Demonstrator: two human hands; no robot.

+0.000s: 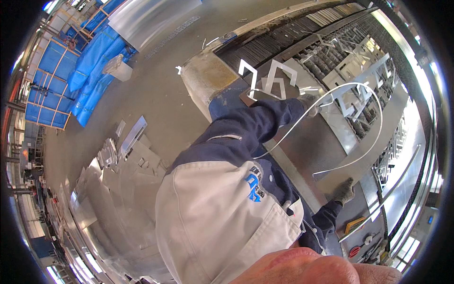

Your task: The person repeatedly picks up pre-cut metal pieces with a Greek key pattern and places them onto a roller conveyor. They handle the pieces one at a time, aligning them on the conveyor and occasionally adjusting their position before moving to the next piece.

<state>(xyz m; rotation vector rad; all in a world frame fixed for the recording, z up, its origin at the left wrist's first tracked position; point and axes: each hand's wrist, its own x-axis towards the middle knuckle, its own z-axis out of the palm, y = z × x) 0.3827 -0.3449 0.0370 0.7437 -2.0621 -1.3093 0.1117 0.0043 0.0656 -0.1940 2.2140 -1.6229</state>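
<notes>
Two hands (308, 105) (345, 192), one white loop (354, 84)

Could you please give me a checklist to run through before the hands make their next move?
1. Right hand gloved: ok, a grey glove shows below the sleeve.
2. Left hand grip: cannot tell; it is small and partly hidden among pale surfaces.
3. Left hand's surroundings free of cut metal: not ok, pale angular pieces lie close by.
4. Clear view of the metal sheets: not ok, a thin white loop arches across them.
5. Right hand apart from the yellow-and-black item and red-handled tool: ok, both lie separate from it.
</notes>
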